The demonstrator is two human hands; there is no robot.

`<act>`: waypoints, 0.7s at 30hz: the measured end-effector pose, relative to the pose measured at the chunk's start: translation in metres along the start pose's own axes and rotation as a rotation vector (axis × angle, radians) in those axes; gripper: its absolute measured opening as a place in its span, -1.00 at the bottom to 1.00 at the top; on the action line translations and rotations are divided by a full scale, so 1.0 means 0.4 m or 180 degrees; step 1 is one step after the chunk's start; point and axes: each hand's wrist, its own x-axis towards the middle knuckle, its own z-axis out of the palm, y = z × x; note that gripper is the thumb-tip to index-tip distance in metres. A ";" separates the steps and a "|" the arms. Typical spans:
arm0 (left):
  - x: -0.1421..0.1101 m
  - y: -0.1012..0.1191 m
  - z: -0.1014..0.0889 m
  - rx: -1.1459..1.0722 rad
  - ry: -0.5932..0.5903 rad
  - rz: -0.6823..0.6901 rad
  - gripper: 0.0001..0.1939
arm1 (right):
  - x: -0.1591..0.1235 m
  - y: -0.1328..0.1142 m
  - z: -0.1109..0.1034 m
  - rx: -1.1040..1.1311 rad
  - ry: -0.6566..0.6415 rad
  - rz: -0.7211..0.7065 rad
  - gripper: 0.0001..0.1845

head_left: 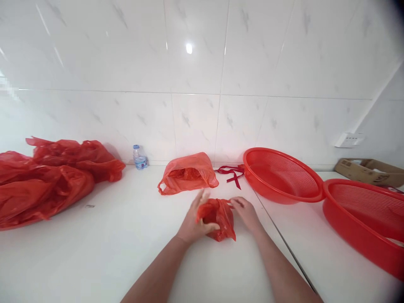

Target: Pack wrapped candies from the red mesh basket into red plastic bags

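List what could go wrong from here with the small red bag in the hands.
1. The small red plastic bag is thin and crumpled; the left hand gripping and the right hand pulling could tear it.
2. The red ribbon lies loose beside the red basket and could get swept away.

Red bag point(217, 219), red baskets point(282, 174)
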 end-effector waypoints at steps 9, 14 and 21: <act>-0.103 0.019 -0.172 -0.0008 0.0254 -0.1244 -0.75 | -0.031 -0.018 0.059 -0.1099 -0.0744 -0.0437 -0.74; -0.175 -0.016 -0.394 0.1091 0.1790 -0.1479 -0.72 | -0.018 -0.002 0.062 -0.1380 -0.0576 -0.0373 -0.82; -0.170 0.022 -0.472 0.2794 0.2379 -0.0752 -0.48 | -0.014 0.005 0.074 -0.1514 -0.0468 -0.0449 -0.82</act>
